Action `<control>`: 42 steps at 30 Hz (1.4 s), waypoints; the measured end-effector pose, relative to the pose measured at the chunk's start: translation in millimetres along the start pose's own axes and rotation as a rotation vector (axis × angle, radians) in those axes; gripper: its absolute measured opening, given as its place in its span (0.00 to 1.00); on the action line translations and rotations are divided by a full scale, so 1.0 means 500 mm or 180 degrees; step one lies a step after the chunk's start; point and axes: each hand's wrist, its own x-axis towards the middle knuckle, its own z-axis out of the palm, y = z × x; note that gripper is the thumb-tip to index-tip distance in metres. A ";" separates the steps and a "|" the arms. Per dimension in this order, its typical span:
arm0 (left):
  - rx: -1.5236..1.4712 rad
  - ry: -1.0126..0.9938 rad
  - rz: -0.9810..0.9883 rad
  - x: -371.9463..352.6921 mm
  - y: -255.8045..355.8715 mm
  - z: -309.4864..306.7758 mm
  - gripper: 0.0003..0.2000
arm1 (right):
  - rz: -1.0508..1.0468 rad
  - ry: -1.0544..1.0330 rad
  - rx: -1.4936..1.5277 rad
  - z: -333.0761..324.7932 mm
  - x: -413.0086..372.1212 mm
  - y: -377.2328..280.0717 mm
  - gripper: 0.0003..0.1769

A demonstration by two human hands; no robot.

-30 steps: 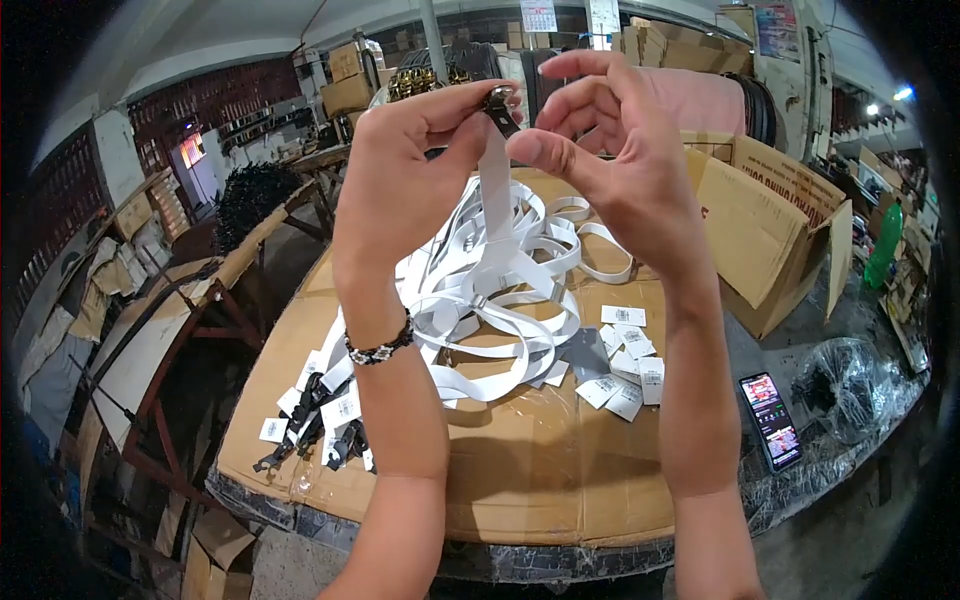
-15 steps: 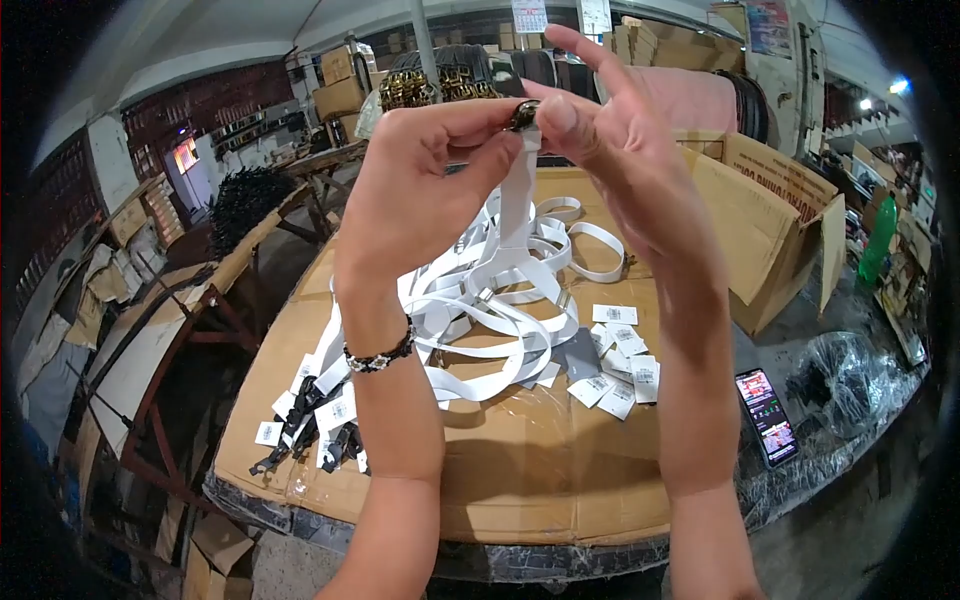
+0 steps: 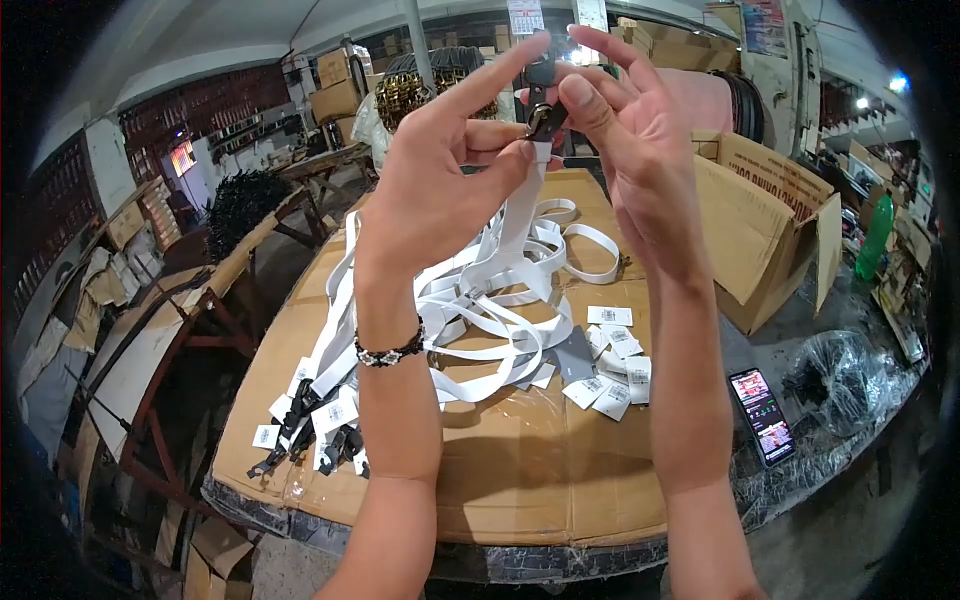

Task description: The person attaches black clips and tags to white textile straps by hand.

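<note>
Both hands are raised above a cardboard-covered table (image 3: 520, 470). My left hand (image 3: 450, 170) pinches the top of a white strap (image 3: 520, 215) just under its dark buckle (image 3: 545, 118), index finger stretched out. My right hand (image 3: 625, 130) grips the buckle from the other side with thumb and fingers. The strap hangs down into a tangled pile of white straps (image 3: 480, 310) on the table.
Small white barcode tags (image 3: 615, 365) lie right of the pile. Finished straps with black buckles and tags (image 3: 315, 425) sit at the table's left front. A lit phone (image 3: 762, 415) lies right, beside a plastic bag (image 3: 850, 385). An open cardboard box (image 3: 770, 230) stands behind.
Both hands have lifted the buckle end higher and slightly right. My left index finger has straightened out, and my right fingers have closed around the buckle.
</note>
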 end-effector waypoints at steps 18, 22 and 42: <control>-0.0398 -0.0053 -0.0137 -0.001 0.017 0.011 0.38 | -0.0146 0.0087 -0.0185 -0.004 0.003 -0.018 0.23; -0.0462 -0.0111 -0.0045 0.001 0.014 0.016 0.38 | -0.0287 0.0317 -0.0142 0.004 0.004 -0.005 0.18; 0.0602 0.0278 0.0459 0.002 0.039 0.030 0.29 | 0.0458 -0.0498 -0.0145 -0.030 -0.008 -0.036 0.14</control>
